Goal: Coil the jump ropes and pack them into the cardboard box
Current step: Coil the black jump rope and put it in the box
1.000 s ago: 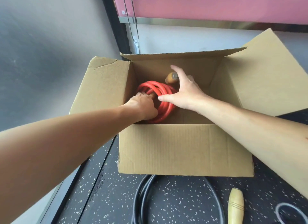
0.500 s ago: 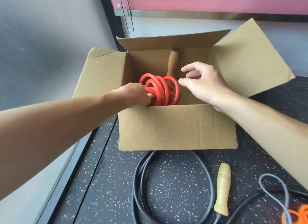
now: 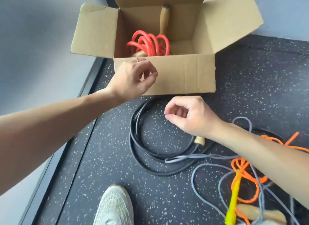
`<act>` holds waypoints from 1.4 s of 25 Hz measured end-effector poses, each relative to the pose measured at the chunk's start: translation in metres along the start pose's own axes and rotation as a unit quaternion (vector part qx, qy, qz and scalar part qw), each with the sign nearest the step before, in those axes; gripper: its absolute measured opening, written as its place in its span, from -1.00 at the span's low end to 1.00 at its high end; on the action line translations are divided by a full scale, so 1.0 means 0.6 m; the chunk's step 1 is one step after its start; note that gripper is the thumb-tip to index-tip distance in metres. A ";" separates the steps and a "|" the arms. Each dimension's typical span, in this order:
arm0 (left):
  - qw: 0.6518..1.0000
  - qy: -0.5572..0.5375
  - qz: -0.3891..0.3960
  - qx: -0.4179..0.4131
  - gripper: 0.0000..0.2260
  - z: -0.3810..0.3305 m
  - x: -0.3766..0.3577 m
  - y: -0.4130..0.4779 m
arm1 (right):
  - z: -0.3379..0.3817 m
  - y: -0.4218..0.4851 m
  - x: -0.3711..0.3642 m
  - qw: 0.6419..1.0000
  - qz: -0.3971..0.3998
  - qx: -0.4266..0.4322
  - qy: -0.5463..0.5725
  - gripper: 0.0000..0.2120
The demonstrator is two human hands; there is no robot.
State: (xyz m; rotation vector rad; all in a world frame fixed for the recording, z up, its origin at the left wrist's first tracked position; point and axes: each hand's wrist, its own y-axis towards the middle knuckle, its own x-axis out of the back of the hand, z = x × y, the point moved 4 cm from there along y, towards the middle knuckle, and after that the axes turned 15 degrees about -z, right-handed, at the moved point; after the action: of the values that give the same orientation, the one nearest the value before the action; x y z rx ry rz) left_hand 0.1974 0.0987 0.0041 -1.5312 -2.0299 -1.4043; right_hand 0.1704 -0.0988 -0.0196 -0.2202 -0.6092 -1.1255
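Left hand (image 3: 133, 79) loosely curled, empty, at brown cardboard box's (image 3: 184, 74) near wall. Right hand (image 3: 189, 116) likewise, poised over black rubber jump rope (image 3: 132, 137), probably next. Coiled red rope (image 3: 147, 44) sits inside, left.

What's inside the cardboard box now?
The cardboard box holds a coiled red jump rope, one wooden handle leaning on the back wall, a second handle partly showing in front. The front wall hides the floor beneath.

One head-worn wide-angle camera faces forward and down at the floor (image 3: 108, 157), close above left hand (image 3: 132, 80) and right hand (image 3: 192, 116); box (image 3: 184, 74) at top, shoe (image 3: 113, 208) at bottom.
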 end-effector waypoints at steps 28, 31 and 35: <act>0.930 -0.191 0.237 0.204 -0.52 -0.366 0.121 -0.006 | 0.228 -0.076 0.298 0.926 0.085 -0.081 -0.360 -0.36; 0.956 -0.170 0.197 0.134 -0.53 -0.491 0.259 0.078 | 0.358 -0.107 0.383 0.955 -0.180 -0.025 -0.236 -0.68; 0.989 -0.120 0.051 0.062 -0.67 -0.629 0.434 0.119 | 0.450 -0.196 0.428 0.958 -0.274 -0.015 -0.087 -0.66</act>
State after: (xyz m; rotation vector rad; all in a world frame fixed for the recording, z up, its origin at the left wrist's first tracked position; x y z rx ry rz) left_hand 0.0192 -0.0405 0.4095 -1.7950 -2.0924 -1.0778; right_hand 0.0470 -0.2245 0.3295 -0.1823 -0.8390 -1.6633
